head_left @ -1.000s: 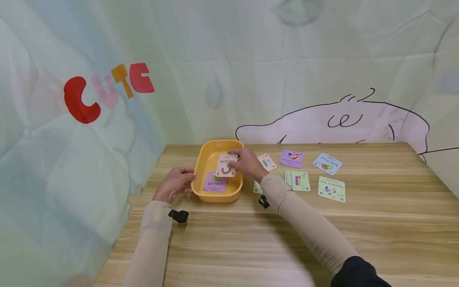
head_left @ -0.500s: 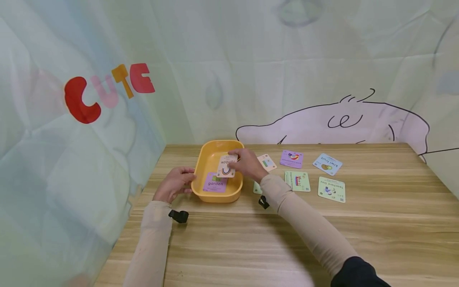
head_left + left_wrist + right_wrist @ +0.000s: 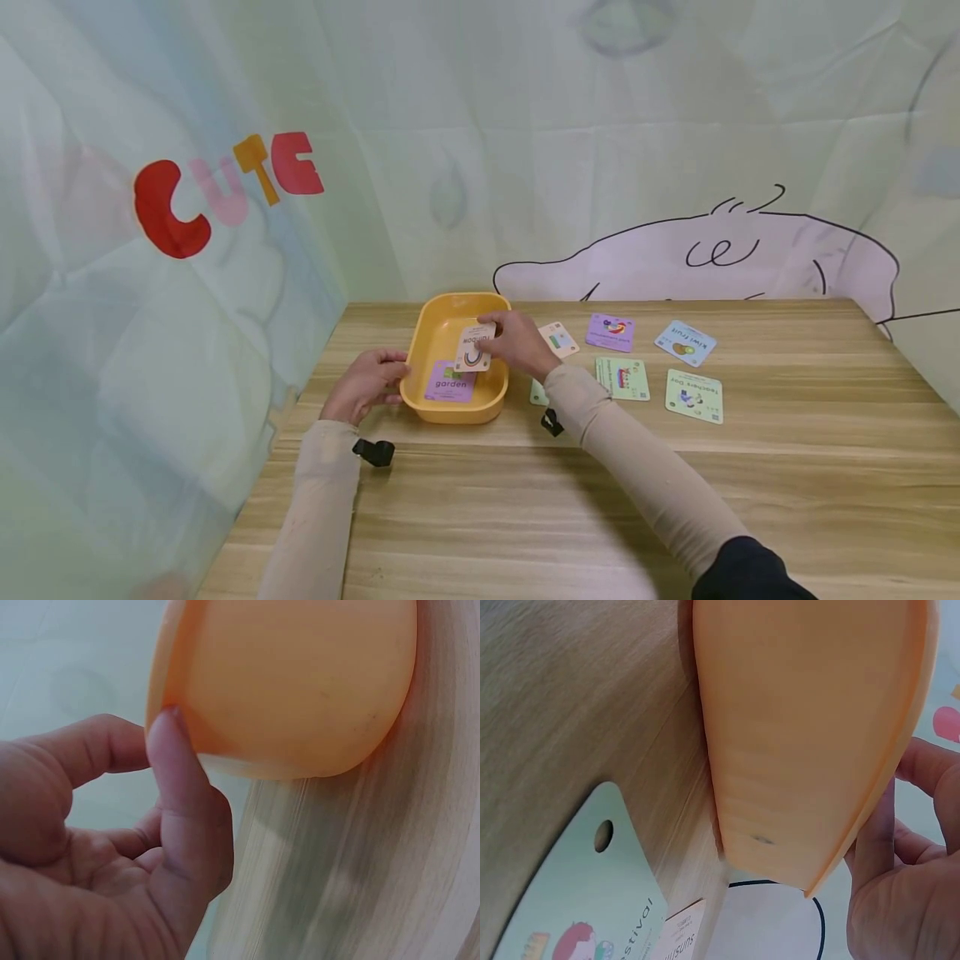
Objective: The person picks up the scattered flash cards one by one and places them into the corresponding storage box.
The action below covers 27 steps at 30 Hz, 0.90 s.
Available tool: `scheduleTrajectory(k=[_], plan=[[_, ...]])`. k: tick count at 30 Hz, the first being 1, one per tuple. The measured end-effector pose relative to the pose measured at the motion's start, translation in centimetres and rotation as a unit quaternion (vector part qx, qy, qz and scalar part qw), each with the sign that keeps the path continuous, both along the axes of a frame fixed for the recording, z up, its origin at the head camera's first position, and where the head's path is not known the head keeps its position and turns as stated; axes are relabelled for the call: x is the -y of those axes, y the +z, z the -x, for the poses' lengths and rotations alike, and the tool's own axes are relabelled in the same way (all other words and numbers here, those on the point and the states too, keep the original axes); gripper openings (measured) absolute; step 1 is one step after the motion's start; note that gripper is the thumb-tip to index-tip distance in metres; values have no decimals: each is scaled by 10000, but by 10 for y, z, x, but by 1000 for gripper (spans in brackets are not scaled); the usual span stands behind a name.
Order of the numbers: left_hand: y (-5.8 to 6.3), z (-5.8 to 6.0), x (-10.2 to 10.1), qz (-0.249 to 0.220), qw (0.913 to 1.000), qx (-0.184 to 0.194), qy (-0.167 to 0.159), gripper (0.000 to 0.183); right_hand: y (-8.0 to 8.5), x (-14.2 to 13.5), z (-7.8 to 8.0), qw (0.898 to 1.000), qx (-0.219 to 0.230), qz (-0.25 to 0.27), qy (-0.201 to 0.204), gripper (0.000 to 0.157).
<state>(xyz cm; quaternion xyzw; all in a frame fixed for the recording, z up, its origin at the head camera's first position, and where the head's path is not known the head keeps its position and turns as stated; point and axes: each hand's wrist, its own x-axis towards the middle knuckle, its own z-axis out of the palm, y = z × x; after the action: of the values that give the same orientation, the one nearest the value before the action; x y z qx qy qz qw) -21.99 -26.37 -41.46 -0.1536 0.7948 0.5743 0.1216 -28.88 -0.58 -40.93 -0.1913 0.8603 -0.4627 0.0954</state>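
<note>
A yellow plastic basin (image 3: 453, 415) stands on the wooden table. At its left side my left hand (image 3: 367, 385) pinches the rim, with the fingers and thumb at the edge in the left wrist view. My right hand (image 3: 521, 342) reaches over the right rim and holds a pale "rainbow" card (image 3: 472, 348) by its upper right part. That card is upside down to me and overlaps a purple "garden" card (image 3: 450, 387) lying in the basin. In the right wrist view the basin's wall (image 3: 802, 735) hides the held card behind it.
Right of the basin lie a purple card (image 3: 610, 332), a "kiwi fruit" card (image 3: 686, 342), a green "Teachers' Day" card (image 3: 693, 396) and a green boat card (image 3: 622, 379). A white card (image 3: 558, 340) and another green card (image 3: 537, 393) are partly hidden by the right arm.
The rainbow card has shifted slightly to the right and turned a little in my right hand. My left hand and the basin have stayed in place.
</note>
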Motion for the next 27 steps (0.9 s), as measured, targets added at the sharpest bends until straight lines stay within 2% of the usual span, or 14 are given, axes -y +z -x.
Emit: scheduleTrajectory(k=[8,21,27], plan=[[1,-1,0,-8,10000,20,17,39,0,0,1,10000,27,19,14,51],[-1,-2,1,-127,9999,-101,-28,39,-2,-1,1,9984,269,492,104,51],[-1,-2,0,-98,9999,-76,-11,38,-1,-1,0,9983,291,486,107,50]])
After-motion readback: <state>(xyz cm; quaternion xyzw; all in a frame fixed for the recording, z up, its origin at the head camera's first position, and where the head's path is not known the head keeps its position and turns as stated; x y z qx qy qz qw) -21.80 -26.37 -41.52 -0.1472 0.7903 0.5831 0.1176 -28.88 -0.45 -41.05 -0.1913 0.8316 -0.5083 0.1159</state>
